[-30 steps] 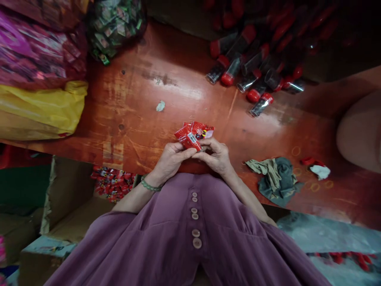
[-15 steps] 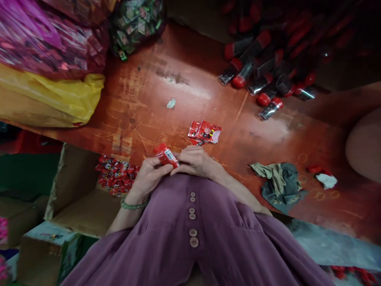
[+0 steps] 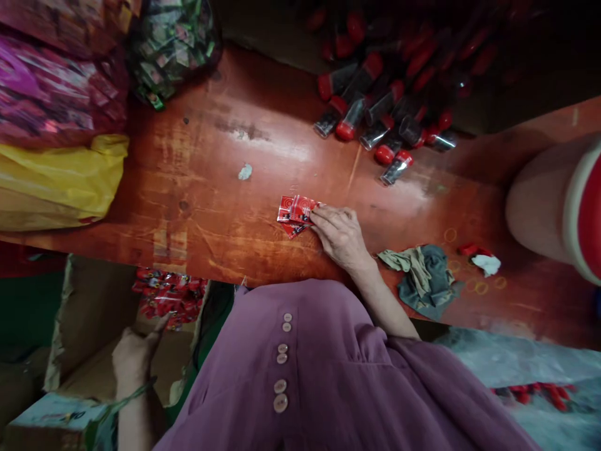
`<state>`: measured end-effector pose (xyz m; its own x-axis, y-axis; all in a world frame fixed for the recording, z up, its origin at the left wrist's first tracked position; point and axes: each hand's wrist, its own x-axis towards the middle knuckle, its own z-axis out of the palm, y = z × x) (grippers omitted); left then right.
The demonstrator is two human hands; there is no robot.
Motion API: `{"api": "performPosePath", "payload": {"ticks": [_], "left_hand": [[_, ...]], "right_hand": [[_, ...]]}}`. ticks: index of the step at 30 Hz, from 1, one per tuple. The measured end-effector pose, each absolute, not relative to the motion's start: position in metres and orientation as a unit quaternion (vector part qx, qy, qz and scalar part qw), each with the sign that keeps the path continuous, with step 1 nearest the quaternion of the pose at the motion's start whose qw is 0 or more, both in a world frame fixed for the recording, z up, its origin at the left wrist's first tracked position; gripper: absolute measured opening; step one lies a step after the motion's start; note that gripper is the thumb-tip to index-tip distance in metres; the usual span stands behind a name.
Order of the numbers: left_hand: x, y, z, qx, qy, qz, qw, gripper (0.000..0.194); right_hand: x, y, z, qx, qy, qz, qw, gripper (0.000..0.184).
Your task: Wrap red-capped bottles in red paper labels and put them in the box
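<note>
My right hand (image 3: 342, 235) lies on the red-brown table (image 3: 211, 207), fingers stretched out, their tips resting on a small stack of red sachets (image 3: 293, 212). My left hand (image 3: 134, 352) is down in a cardboard box (image 3: 89, 307) left of my lap, just below a heap of red sachets (image 3: 169, 298) in the box. Its fingers are blurred and partly hidden. A green bead bracelet sits on that wrist. I wear a purple buttoned garment (image 3: 305, 376).
Glass vials with red caps (image 3: 375, 119) lie piled at the table's far side. Yellow (image 3: 56, 181) and pink bags (image 3: 47, 94) and a bag of green packets (image 3: 169, 44) crowd the left. A crumpled cloth (image 3: 422, 275), rubber bands (image 3: 451, 235) and a large tub (image 3: 554, 207) are at the right.
My left hand carried a banded red bundle off the table edge down into the box. My right hand moved forward onto the sachets lying on the table.
</note>
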<state>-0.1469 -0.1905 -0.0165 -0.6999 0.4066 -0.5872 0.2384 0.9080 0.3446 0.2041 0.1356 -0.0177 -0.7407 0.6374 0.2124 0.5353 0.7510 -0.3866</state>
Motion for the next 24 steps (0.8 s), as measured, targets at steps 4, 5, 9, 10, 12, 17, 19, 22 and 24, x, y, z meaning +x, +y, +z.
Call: {"api": "performPosePath", "payload": {"ticks": [4, 5, 9, 10, 12, 17, 19, 22, 24], "left_hand": [[-0.120, -0.116, 0.015, 0.292, 0.934, 0.063, 0.197, 0.036], [-0.105, -0.091, 0.023, 0.361, 0.900, 0.159, 0.184, 0.033], [-0.040, 0.003, 0.034, 0.673, 0.670, 0.296, 0.104, 0.021], [-0.026, 0.021, 0.030, 0.710, 0.627, 0.308, 0.082, 0.025], [-0.006, 0.049, 0.018, 0.762, 0.570, 0.299, 0.071, 0.033], [0.003, 0.076, -0.017, 0.802, 0.537, 0.251, 0.080, 0.035], [0.000, 0.079, -0.022, 0.806, 0.533, 0.247, 0.072, 0.036], [-0.003, 0.082, -0.023, 0.809, 0.526, 0.257, 0.050, 0.034], [-0.002, 0.084, -0.022, 0.802, 0.532, 0.270, 0.034, 0.028]], "right_hand": [[0.202, 0.132, -0.024, -0.301, -0.926, 0.157, 0.168, 0.032], [0.201, 0.132, -0.024, -0.296, -0.927, 0.159, 0.167, 0.034], [0.197, 0.132, -0.018, -0.273, -0.938, 0.153, 0.147, 0.034], [0.195, 0.132, -0.016, -0.273, -0.941, 0.151, 0.132, 0.034], [0.190, 0.133, -0.011, -0.282, -0.942, 0.155, 0.098, 0.032], [0.175, 0.133, 0.001, -0.288, -0.939, 0.185, 0.032, 0.028], [0.175, 0.136, 0.008, -0.284, -0.935, 0.211, 0.033, 0.027], [0.192, 0.151, 0.020, -0.299, -0.913, 0.263, 0.087, 0.026], [0.214, 0.169, 0.024, -0.400, -0.875, 0.238, 0.133, 0.028]]}}
